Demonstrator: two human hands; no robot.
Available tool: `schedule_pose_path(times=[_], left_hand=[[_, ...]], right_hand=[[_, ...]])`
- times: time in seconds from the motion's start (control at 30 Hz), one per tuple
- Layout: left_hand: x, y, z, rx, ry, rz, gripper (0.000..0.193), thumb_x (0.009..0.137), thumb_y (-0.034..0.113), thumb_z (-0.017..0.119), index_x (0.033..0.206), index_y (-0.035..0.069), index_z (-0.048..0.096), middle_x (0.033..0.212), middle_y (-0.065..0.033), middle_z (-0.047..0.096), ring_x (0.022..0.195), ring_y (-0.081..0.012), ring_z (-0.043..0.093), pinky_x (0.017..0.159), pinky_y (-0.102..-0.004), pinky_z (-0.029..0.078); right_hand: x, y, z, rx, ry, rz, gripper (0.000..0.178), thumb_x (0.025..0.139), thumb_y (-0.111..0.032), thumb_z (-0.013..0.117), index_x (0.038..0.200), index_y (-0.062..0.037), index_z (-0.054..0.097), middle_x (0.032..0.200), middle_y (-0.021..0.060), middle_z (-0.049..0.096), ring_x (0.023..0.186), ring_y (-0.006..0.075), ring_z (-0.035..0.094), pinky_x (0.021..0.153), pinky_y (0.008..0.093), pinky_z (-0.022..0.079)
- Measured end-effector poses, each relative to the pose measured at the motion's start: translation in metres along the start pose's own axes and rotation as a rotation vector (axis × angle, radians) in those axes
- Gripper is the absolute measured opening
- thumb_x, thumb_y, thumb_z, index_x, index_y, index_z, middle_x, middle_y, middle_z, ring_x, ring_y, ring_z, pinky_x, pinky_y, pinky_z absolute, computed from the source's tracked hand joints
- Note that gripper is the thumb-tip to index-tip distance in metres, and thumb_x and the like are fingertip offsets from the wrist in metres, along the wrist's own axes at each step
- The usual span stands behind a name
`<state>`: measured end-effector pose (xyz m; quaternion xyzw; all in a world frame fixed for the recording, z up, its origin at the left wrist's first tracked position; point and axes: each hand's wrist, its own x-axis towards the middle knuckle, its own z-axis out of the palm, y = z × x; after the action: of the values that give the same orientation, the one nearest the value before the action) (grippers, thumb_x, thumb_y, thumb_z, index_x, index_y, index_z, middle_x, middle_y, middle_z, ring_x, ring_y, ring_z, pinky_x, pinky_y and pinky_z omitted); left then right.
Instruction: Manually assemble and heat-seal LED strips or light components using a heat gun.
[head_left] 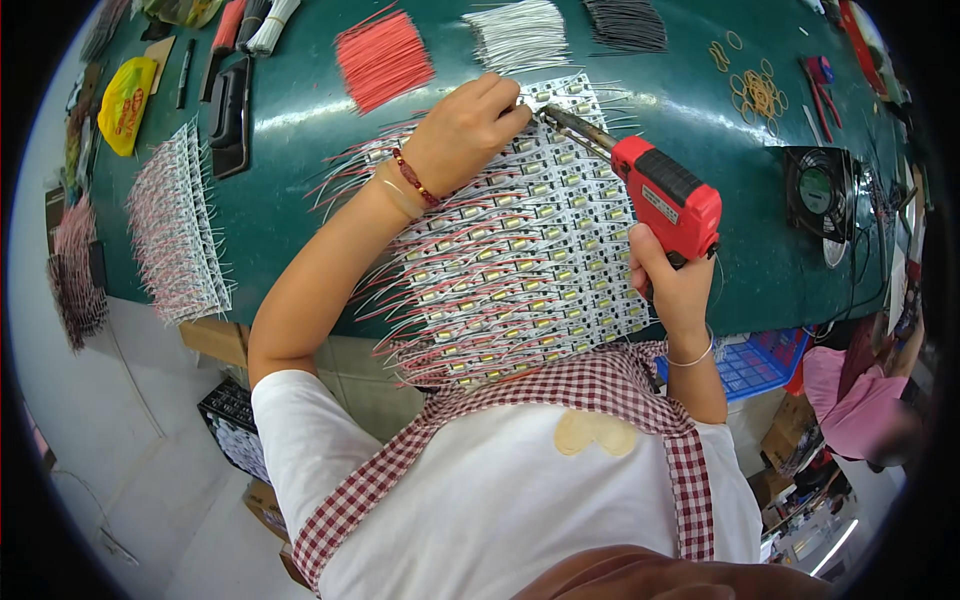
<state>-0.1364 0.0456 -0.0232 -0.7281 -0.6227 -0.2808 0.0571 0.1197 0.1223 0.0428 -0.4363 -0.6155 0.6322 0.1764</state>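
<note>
My right hand [675, 285] is wrapped round the handle of a red and black soldering gun [672, 198]. The gun's metal tip points up and left, meeting the far part of a white LED circuit board panel [590, 265]. Close beside the tip, my left hand [468, 128] has its fingers pinched together over the panel; whatever they hold is too small to make out. Rows of small boards make up the panel, and many red and white wires stick out along its left side. Its near edge lies against my checked apron [560, 375].
Along the far side of the green table [290, 200] lie red wires [385, 60], white wires [518, 36] and black wires [628, 22]. Rubber bands [758, 95], pliers [822, 98] and a small fan [818, 190] are at right. Another wired panel [178, 235] lies left.
</note>
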Motion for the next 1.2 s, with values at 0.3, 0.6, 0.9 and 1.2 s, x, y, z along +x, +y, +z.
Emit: schedule_pose_path(times=[0.3,0.6,0.9,1.2], left_hand=[[0.000,0.000,0.001,0.011,0.000,0.018,0.020,0.071,0.002,0.058,0.091,0.002,0.063,0.082,-0.0085,0.050,0.078,-0.0236,0.054,0.067,-0.0326,0.047],[0.000,-0.001,0.000,0.023,0.005,0.035,0.021,0.070,0.001,0.058,0.091,0.002,0.063,0.082,-0.0084,0.050,0.078,-0.0234,0.053,0.068,-0.0323,0.047],[0.002,-0.001,-0.001,0.046,0.004,0.057,0.021,0.070,0.001,0.058,0.091,0.001,0.062,0.082,-0.0083,0.050,0.079,-0.0233,0.053,0.068,-0.0325,0.047],[0.000,0.015,-0.004,-0.008,0.008,0.061,0.024,0.069,0.001,0.060,0.092,0.002,0.064,0.081,-0.0085,0.051,0.075,-0.0241,0.053,0.066,-0.0337,0.046]], right_hand=[[0.000,-0.002,-0.001,0.014,0.026,-0.004,0.016,0.082,-0.013,0.072,0.084,-0.0015,0.061,0.060,-0.0014,0.057,0.045,0.0046,0.050,0.042,0.0201,0.038],[-0.003,-0.005,-0.002,0.067,0.027,-0.010,0.015,0.082,-0.011,0.071,0.084,-0.0017,0.060,0.061,0.0005,0.058,0.045,0.0059,0.051,0.041,0.0207,0.039],[-0.008,-0.007,-0.012,0.131,0.034,-0.081,0.012,0.084,-0.008,0.067,0.087,0.0001,0.059,0.061,0.0023,0.058,0.045,0.0076,0.053,0.041,0.0211,0.041],[-0.019,0.002,-0.016,0.106,0.028,-0.031,0.012,0.084,-0.009,0.067,0.087,-0.0001,0.059,0.060,0.0012,0.057,0.045,0.0070,0.052,0.041,0.0210,0.039]])
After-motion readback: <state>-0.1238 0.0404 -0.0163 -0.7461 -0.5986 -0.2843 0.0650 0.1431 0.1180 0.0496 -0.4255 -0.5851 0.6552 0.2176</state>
